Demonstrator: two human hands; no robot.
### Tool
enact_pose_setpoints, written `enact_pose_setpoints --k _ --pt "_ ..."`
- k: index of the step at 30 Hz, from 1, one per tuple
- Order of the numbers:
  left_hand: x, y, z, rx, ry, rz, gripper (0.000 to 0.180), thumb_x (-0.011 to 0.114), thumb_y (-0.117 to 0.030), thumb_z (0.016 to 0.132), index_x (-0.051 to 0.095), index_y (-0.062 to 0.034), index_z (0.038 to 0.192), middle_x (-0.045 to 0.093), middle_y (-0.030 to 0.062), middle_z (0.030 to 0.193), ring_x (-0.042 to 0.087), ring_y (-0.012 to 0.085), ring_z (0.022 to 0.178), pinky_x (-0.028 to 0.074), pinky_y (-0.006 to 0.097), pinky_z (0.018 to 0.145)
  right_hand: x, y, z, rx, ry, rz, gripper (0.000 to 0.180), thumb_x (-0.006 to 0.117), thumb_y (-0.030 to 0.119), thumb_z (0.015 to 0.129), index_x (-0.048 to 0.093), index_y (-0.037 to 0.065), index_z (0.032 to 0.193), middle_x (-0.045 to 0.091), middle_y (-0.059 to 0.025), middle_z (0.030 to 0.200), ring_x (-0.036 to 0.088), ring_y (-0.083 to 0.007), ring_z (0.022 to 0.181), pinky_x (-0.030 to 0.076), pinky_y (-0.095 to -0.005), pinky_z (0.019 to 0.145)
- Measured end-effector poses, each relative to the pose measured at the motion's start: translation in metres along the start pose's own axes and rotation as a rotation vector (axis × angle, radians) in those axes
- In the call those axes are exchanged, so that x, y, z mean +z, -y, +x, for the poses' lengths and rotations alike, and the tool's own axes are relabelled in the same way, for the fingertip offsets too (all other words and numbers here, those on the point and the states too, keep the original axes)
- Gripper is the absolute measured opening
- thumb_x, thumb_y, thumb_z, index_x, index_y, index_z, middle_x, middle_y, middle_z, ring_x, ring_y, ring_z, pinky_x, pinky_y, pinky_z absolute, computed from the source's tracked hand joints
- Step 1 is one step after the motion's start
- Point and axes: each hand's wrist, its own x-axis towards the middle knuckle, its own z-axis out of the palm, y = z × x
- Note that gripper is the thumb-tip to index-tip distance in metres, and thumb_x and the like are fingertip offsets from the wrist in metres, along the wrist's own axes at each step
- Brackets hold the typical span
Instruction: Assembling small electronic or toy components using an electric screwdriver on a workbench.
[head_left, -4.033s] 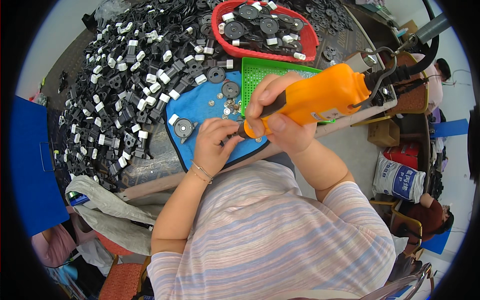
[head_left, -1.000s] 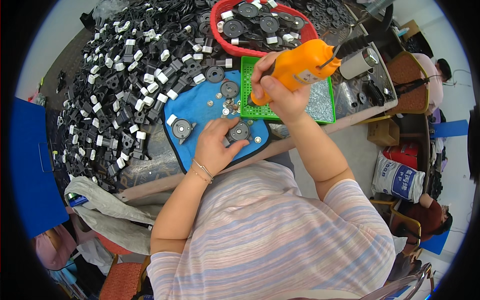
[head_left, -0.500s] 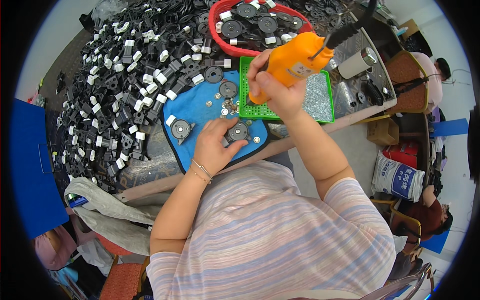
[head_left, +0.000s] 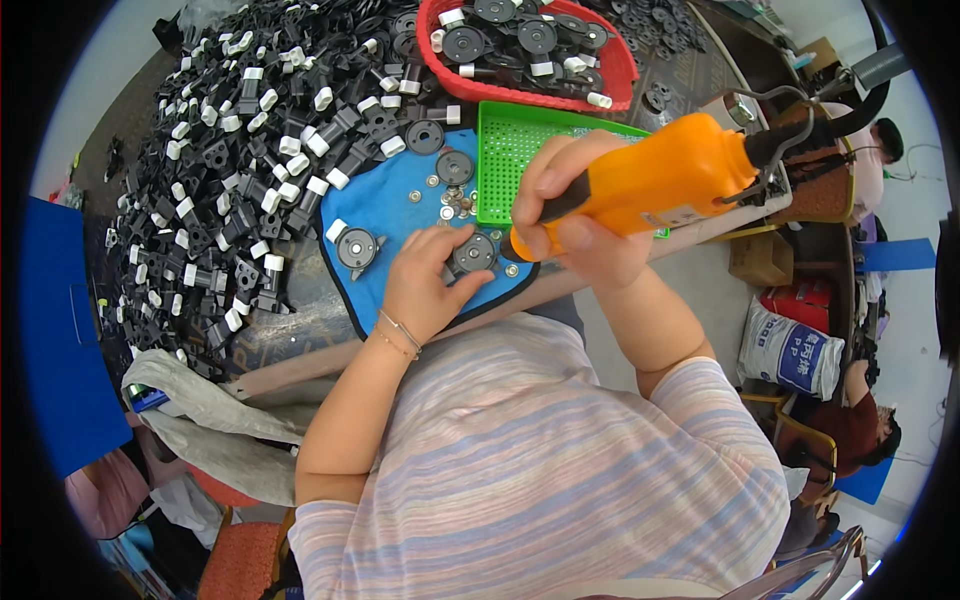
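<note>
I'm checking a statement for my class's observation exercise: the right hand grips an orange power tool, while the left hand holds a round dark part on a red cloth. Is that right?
Not quite: the cloth is blue, not red, as the head view shows. The right hand does grip the orange power tool, and the left hand holds the round dark part.

Pale flr [head_left: 700, 295] R, brown chair [head_left: 822, 205] upper R, blue panel [head_left: 75, 370] L.

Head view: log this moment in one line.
Left hand: holding round black part on blue cloth | right hand: gripping orange tool, black tip near part | green tray: partly behind tool
</note>
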Motion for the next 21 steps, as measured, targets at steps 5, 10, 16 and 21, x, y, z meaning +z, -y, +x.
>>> enact_pose_setpoints --k 5,10,16,21 --pt "-0.001 0.000 0.001 -0.007 0.029 0.016 0.048 0.079 -0.016 0.062 0.060 -0.0017 0.103 0.060 0.0139 0.093 0.056 0.0326 0.087 0.046 0.037 0.077 0.004 -0.004 -0.001 0.053 -0.005 -0.002 0.027 0.067 0.015 0.078 0.052 0.000 0.095 0.056 -0.0126 0.077 0.053 -0.0136 0.052 0.046 -0.0232 0.048" --pt "0.000 0.002 0.000 -0.009 0.037 0.046 0.047 0.079 -0.016 0.062 0.061 -0.0017 0.103 0.060 0.0136 0.093 0.056 0.0326 0.087 0.046 0.037 0.077 0.002 -0.009 -0.002 -0.050 0.192 -0.226 0.025 0.069 0.011 0.074 0.054 0.003 0.092 0.056 -0.0092 0.076 0.055 -0.0152 0.061 0.045 -0.0238 0.052" --pt "-0.002 0.001 0.002 0.005 0.033 0.036 0.045 0.078 -0.015 0.062 0.061 -0.0019 0.101 0.060 0.0132 0.092 0.056 0.0323 0.086 0.046 0.037 0.075 -0.002 -0.017 0.005 -0.062 0.250 -0.193 0.024 0.070 0.009 0.069 0.057 0.003 0.089 0.058 -0.0081 0.078 0.057 -0.0175 0.068 0.046 -0.0272 0.062" --pt "-0.002 0.001 0.002 -0.009 0.055 0.015 0.045 0.078 -0.015 0.062 0.060 -0.0008 0.102 0.060 0.0137 0.092 0.056 0.0323 0.086 0.046 0.037 0.076 -0.008 0.016 0.014 0.118 0.265 0.286 0.033 0.075 0.026 0.074 0.057 0.005 0.091 0.056 -0.0075 0.080 0.056 -0.0165 0.066 0.046 -0.0258 0.054"
